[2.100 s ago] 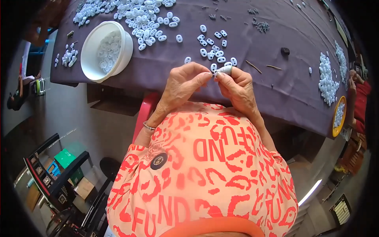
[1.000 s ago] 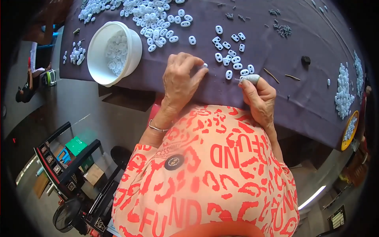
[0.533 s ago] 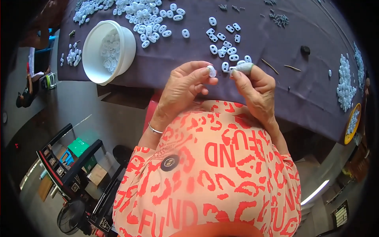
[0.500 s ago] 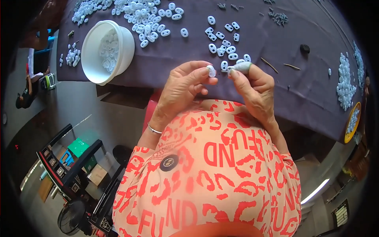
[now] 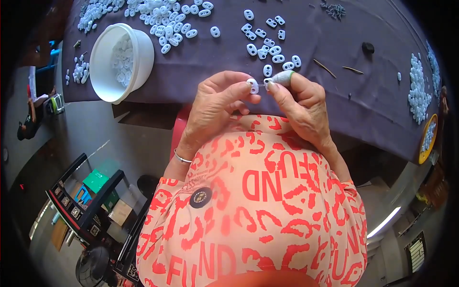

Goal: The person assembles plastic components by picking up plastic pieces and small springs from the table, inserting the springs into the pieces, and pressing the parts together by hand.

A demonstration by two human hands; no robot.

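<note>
Between thumb and fingertips, my left hand [image 5: 215, 101] pinches a white oval cord lock shell [image 5: 253, 86] with two holes, its face turned up. My right hand [image 5: 306, 106], with a pale wrapping [image 5: 282, 78] on the index finger, pinches a smaller white cord lock plunger [image 5: 267, 82]. A thin spring [image 5: 261, 85] bridges the narrow gap between the two parts. Just beyond my fingertips lie several loose white cord locks [image 5: 278, 59] on the dark cloth.
A white tub [image 5: 146, 60] of white parts lies tipped at the left, with a big pile of shells [image 5: 165, 21] behind it. Dark springs [image 5: 334, 10], two thin sticks [image 5: 353, 70], a black lump [image 5: 367, 47], small white parts [image 5: 418, 91] and a yellow dish [image 5: 422, 156] are to the right.
My hands have come closer together. The shell in my left hand has turned to show its holes, and the spring now spans to it from the right-hand part. The whole view has shifted slightly.
</note>
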